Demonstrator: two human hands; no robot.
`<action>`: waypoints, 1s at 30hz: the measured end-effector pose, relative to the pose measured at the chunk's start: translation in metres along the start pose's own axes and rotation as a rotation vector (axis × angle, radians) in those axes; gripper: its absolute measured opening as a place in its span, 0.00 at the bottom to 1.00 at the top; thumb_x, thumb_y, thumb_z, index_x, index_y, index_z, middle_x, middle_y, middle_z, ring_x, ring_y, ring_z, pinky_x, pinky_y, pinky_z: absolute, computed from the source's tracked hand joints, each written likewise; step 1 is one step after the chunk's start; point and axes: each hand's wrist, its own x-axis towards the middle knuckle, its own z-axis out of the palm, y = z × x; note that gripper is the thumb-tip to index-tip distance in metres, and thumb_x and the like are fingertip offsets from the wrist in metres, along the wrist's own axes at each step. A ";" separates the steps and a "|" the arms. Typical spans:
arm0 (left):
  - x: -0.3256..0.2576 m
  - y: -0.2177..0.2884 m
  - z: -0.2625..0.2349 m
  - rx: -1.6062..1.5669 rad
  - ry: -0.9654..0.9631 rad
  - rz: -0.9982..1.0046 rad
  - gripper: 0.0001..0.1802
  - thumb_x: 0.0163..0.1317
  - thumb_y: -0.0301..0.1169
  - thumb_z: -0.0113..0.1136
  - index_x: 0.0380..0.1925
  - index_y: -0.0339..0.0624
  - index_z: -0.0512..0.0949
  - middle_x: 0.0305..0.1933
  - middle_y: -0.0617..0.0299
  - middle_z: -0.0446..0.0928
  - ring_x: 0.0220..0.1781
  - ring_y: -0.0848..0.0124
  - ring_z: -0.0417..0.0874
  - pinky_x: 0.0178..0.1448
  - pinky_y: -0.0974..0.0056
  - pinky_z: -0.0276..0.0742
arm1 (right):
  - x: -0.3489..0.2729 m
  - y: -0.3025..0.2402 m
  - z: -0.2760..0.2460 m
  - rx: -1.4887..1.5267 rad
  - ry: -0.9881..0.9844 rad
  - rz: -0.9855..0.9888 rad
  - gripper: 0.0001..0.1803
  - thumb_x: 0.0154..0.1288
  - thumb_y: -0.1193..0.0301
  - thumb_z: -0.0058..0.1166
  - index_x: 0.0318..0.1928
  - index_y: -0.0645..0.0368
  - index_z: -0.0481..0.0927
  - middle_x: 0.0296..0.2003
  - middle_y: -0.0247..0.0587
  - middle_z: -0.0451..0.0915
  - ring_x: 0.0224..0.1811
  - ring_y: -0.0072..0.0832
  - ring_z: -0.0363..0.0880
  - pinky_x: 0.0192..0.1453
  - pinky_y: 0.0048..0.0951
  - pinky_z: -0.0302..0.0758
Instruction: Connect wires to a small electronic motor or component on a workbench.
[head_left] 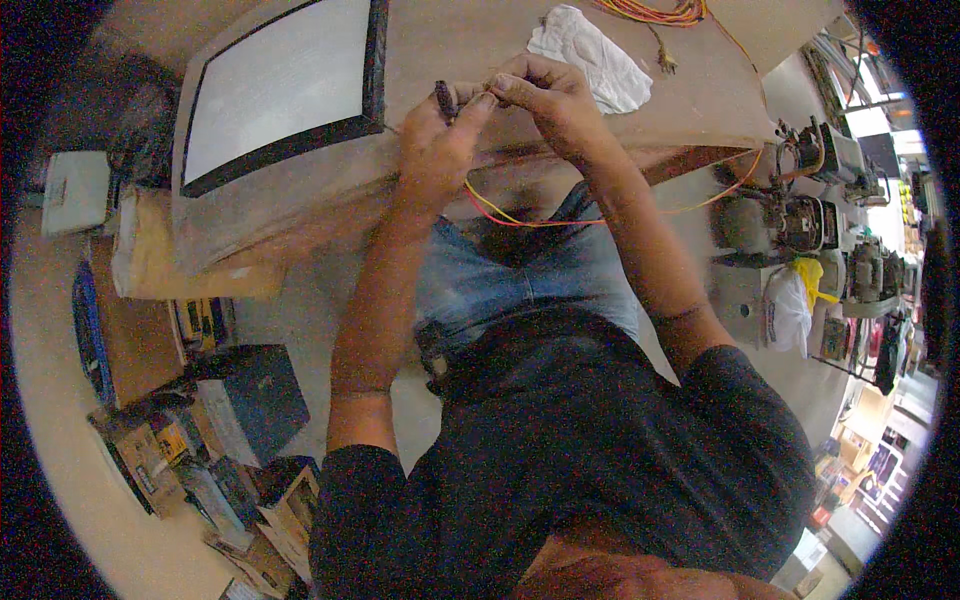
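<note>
Over the near edge of the brown table [460, 40], my two hands meet with fingertips pinched together. My left hand [438, 145] is closed, and a short dark pen-like tool [444, 98] sticks up out of it. Red and yellow wires [512, 223] come out below this hand, sag above my lap and pass behind my right forearm. My right hand [562, 108] pinches at a tiny thing by the left fingertips; the fingers hide what it is. Beyond the right hand lies a crumpled white cloth [595, 60].
A black-framed panel with a white face [285, 85] lies at the table's left. A coil of orange-yellow wire [665, 12] and a plug [667, 63] sit at the far right. Boxes [255, 400] stand at lower left; machines [800, 220] line the right side.
</note>
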 end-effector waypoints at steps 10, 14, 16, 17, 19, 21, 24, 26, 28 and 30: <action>-0.012 0.029 -0.001 -0.019 0.025 -0.218 0.12 0.62 0.36 0.56 0.36 0.37 0.77 0.29 0.65 0.74 0.32 0.75 0.76 0.34 0.66 0.80 | -0.006 -0.001 -0.011 0.079 -0.008 0.028 0.14 0.65 0.64 0.51 0.38 0.64 0.79 0.34 0.37 0.79 0.40 0.24 0.75 0.50 0.26 0.68; -0.015 0.026 -0.004 0.066 -0.028 -0.112 0.14 0.63 0.36 0.55 0.40 0.34 0.75 0.36 0.59 0.76 0.37 0.69 0.79 0.41 0.55 0.85 | -0.012 -0.004 -0.009 0.289 -0.062 0.205 0.13 0.63 0.66 0.53 0.41 0.64 0.78 0.35 0.37 0.79 0.42 0.24 0.75 0.53 0.27 0.67; -0.014 0.017 -0.003 -0.073 -0.063 -0.152 0.14 0.63 0.35 0.55 0.40 0.34 0.75 0.36 0.59 0.76 0.37 0.70 0.79 0.41 0.56 0.85 | -0.009 0.009 -0.008 0.573 -0.204 0.147 0.14 0.60 0.67 0.56 0.42 0.63 0.78 0.36 0.37 0.78 0.44 0.25 0.74 0.51 0.27 0.70; -0.013 0.014 -0.003 -0.209 -0.090 -0.192 0.13 0.63 0.34 0.55 0.40 0.34 0.75 0.36 0.59 0.76 0.37 0.70 0.79 0.40 0.57 0.85 | -0.009 0.015 -0.008 0.571 -0.198 0.146 0.14 0.60 0.67 0.56 0.42 0.63 0.78 0.36 0.37 0.78 0.44 0.25 0.74 0.51 0.27 0.70; -0.012 0.016 -0.004 -0.196 -0.086 -0.193 0.12 0.63 0.34 0.55 0.40 0.35 0.75 0.36 0.60 0.76 0.37 0.71 0.79 0.40 0.58 0.85 | -0.005 0.016 -0.003 0.681 -0.199 0.206 0.14 0.58 0.67 0.58 0.43 0.61 0.78 0.38 0.38 0.78 0.46 0.27 0.74 0.50 0.30 0.72; -0.011 0.015 -0.005 -0.182 -0.077 -0.193 0.12 0.63 0.33 0.55 0.39 0.35 0.76 0.36 0.60 0.76 0.36 0.71 0.79 0.39 0.59 0.85 | -0.008 0.007 -0.001 0.665 -0.151 0.239 0.13 0.59 0.68 0.58 0.43 0.60 0.78 0.39 0.38 0.78 0.46 0.28 0.74 0.51 0.31 0.73; -0.009 0.011 -0.001 -0.136 -0.040 -0.205 0.11 0.63 0.33 0.55 0.38 0.36 0.77 0.33 0.62 0.77 0.34 0.74 0.78 0.34 0.64 0.84 | -0.015 0.005 0.000 0.726 -0.114 0.302 0.11 0.60 0.69 0.56 0.42 0.60 0.77 0.39 0.39 0.78 0.46 0.29 0.74 0.53 0.33 0.73; -0.008 0.009 0.000 0.007 -0.025 -0.144 0.10 0.63 0.33 0.55 0.37 0.37 0.77 0.31 0.64 0.77 0.32 0.77 0.77 0.33 0.69 0.79 | -0.019 0.006 0.001 0.804 -0.120 0.334 0.10 0.61 0.70 0.55 0.41 0.60 0.77 0.39 0.38 0.78 0.47 0.29 0.74 0.54 0.34 0.73; -0.008 0.009 -0.002 0.090 -0.054 -0.053 0.10 0.63 0.32 0.55 0.36 0.36 0.78 0.30 0.64 0.77 0.32 0.77 0.76 0.35 0.70 0.76 | -0.025 0.003 0.006 0.640 0.006 0.260 0.09 0.63 0.69 0.53 0.40 0.61 0.77 0.38 0.38 0.78 0.46 0.28 0.74 0.53 0.31 0.71; -0.007 0.007 -0.002 0.174 -0.080 0.042 0.09 0.63 0.32 0.56 0.35 0.36 0.78 0.29 0.65 0.77 0.32 0.77 0.76 0.37 0.70 0.74 | -0.022 0.008 0.004 0.520 0.016 0.169 0.09 0.63 0.69 0.53 0.40 0.61 0.77 0.38 0.38 0.78 0.45 0.27 0.74 0.53 0.30 0.70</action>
